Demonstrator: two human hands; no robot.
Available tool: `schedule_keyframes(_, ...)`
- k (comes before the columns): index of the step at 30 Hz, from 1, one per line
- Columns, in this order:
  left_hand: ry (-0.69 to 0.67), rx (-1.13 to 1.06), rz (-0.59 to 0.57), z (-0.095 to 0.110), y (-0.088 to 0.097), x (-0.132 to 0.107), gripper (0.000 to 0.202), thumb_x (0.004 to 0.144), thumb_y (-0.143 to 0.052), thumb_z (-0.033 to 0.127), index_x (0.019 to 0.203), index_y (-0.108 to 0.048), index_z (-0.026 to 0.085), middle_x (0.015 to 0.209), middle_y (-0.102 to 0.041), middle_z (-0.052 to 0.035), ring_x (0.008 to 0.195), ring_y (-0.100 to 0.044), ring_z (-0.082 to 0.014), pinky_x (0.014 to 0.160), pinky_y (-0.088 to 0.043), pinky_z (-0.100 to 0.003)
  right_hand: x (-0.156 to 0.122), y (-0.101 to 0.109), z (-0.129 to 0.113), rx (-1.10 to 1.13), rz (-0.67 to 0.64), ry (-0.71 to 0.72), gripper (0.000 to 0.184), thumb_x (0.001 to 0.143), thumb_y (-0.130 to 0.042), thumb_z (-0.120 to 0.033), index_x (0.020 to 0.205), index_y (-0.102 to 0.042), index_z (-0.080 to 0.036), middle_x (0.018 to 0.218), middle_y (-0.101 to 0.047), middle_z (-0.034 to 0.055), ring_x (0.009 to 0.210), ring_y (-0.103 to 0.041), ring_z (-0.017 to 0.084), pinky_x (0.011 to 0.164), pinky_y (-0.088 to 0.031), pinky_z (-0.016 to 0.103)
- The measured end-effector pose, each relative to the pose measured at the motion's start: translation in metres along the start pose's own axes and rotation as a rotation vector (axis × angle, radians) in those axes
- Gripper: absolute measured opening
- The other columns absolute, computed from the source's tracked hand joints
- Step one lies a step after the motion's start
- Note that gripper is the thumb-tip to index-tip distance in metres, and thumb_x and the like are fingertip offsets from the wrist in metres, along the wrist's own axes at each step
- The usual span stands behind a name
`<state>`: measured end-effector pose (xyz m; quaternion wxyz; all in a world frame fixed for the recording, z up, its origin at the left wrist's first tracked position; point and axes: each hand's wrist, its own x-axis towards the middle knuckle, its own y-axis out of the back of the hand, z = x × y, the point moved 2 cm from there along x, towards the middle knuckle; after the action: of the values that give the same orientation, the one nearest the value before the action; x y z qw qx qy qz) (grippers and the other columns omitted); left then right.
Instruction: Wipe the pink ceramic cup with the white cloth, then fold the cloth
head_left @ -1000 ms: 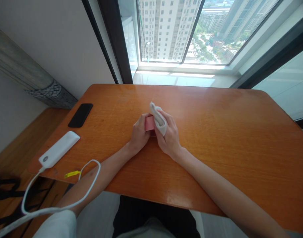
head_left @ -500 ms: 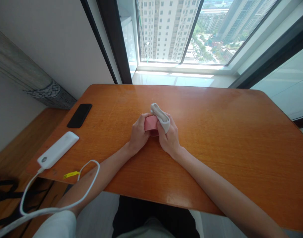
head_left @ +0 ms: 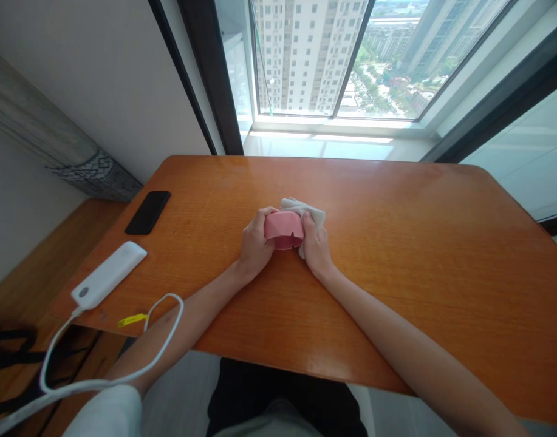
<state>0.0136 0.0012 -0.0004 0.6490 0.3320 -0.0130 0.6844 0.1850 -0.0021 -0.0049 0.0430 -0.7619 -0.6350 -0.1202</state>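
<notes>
Since the earlier frame, the cloth has shifted right, baring more of the pink dish. I read the dish at mid-table, long axis left to right, hollow facing near; contact with the table I cannot tell. Left hand pinches its left end; right hand clasps the cloth against its right. Phone: far left.
</notes>
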Motion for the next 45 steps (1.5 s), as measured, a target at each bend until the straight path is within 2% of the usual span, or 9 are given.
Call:
schedule_keyframes(6, 0.08, -0.103, 0.099, -0.01, 0.0, 0.005, 0.03, 0.092, -0.069, 0.029, 0.121, -0.064, 0.025, 0.117, -0.079, -0.0038, 0.102, -0.074, -0.0212, 0.092, -0.062, -0.033, -0.001, -0.006, -0.005, -0.029, -0.1, 0.232, 0.052, 0.118, -0.04, -0.06, 0.151, -0.067, -0.03, 0.166, -0.065, 0.0075, 0.159, -0.057, 0.026, 0.138, -0.04, 0.055)
schedule_keyframes(10, 0.209, -0.28, 0.247, -0.025, 0.0, 0.012, 0.022, 0.096, -0.066, 0.036, 0.113, -0.065, 0.022, 0.111, -0.078, -0.0052, 0.098, -0.073, -0.0204, 0.089, -0.062, -0.032, -0.002, -0.01, -0.006, -0.096, -0.16, 0.325, 0.058, 0.118, -0.039, -0.059, 0.168, -0.05, -0.031, 0.18, -0.049, 0.0082, 0.171, -0.04, 0.025, 0.144, -0.03, 0.056)
schedule_keyframes(14, 0.299, -0.418, 0.271, -0.033, -0.001, 0.014, 0.023, 0.097, -0.069, 0.042, 0.107, -0.067, 0.021, 0.105, -0.077, -0.0044, 0.091, -0.071, -0.0192, 0.083, -0.061, -0.03, -0.002, -0.01, -0.002, -0.114, -0.215, 0.34, 0.061, 0.118, -0.043, -0.059, 0.173, -0.041, -0.033, 0.184, -0.042, 0.0078, 0.175, -0.032, 0.026, 0.145, -0.024, 0.059)
schedule_keyframes(18, 0.231, -0.45, 0.223, -0.027, -0.001, 0.012, 0.027, 0.097, -0.073, 0.045, 0.11, -0.067, 0.023, 0.108, -0.075, -0.0034, 0.096, -0.069, -0.0204, 0.088, -0.06, -0.031, -0.003, -0.009, 0.0, -0.15, -0.216, 0.41, 0.066, 0.113, -0.055, -0.058, 0.173, -0.039, -0.035, 0.182, -0.043, 0.0084, 0.173, -0.034, 0.028, 0.145, -0.028, 0.058)
schedule_keyframes(22, 0.164, -0.422, 0.138, -0.017, -0.004, 0.01, 0.031, 0.095, -0.075, 0.041, 0.12, -0.066, 0.025, 0.118, -0.074, -0.0043, 0.107, -0.07, -0.0226, 0.098, -0.059, -0.034, -0.008, -0.006, -0.001, -0.251, -0.069, 0.431, 0.059, 0.117, -0.046, -0.046, 0.174, -0.035, -0.034, 0.174, -0.051, 0.0119, 0.165, -0.046, 0.032, 0.138, -0.04, 0.062)
schedule_keyframes(31, 0.087, -0.255, -0.008, -0.001, -0.002, 0.005, 0.032, 0.092, -0.073, 0.035, 0.122, -0.067, 0.025, 0.11, -0.078, -0.0006, 0.093, -0.071, -0.019, 0.086, -0.056, -0.03, -0.019, -0.001, -0.016, -0.553, 0.003, 0.599, 0.062, 0.114, -0.047, -0.022, 0.174, -0.036, -0.035, 0.155, -0.062, 0.0164, 0.138, -0.066, 0.034, 0.113, -0.061, 0.059)
schedule_keyframes(38, 0.07, -0.203, 0.054, -0.004, 0.001, 0.003, 0.025, 0.09, -0.072, 0.027, 0.115, -0.068, 0.025, 0.103, -0.077, 0.0008, 0.089, -0.069, -0.0185, 0.082, -0.056, -0.032, -0.02, 0.0, -0.022, -0.586, -0.06, 0.71, 0.076, 0.112, -0.055, -0.026, 0.18, -0.024, -0.034, 0.162, -0.058, 0.0189, 0.144, -0.062, 0.039, 0.116, -0.058, 0.064)
schedule_keyframes(43, 0.031, -0.223, 0.035, -0.013, -0.005, -0.002, 0.017, 0.096, -0.075, 0.036, 0.09, -0.063, 0.025, 0.081, -0.07, 0.0003, 0.072, -0.063, -0.0194, 0.067, -0.052, -0.035, -0.03, -0.004, -0.033, -0.592, -0.22, 0.864, 0.076, 0.105, -0.068, -0.045, 0.176, -0.039, -0.039, 0.165, -0.061, 0.01, 0.159, -0.048, 0.048, 0.13, -0.041, 0.076)
schedule_keyframes(45, 0.037, -0.225, 0.051, -0.014, -0.005, -0.003, 0.014, 0.094, -0.075, 0.033, 0.091, -0.065, 0.025, 0.082, -0.07, -0.0002, 0.072, -0.063, -0.0198, 0.067, -0.051, -0.035, -0.03, -0.006, -0.032, -0.521, -0.212, 0.824, 0.067, 0.108, -0.065, -0.046, 0.171, -0.046, -0.039, 0.165, -0.062, 0.0083, 0.161, -0.047, 0.045, 0.133, -0.039, 0.074)
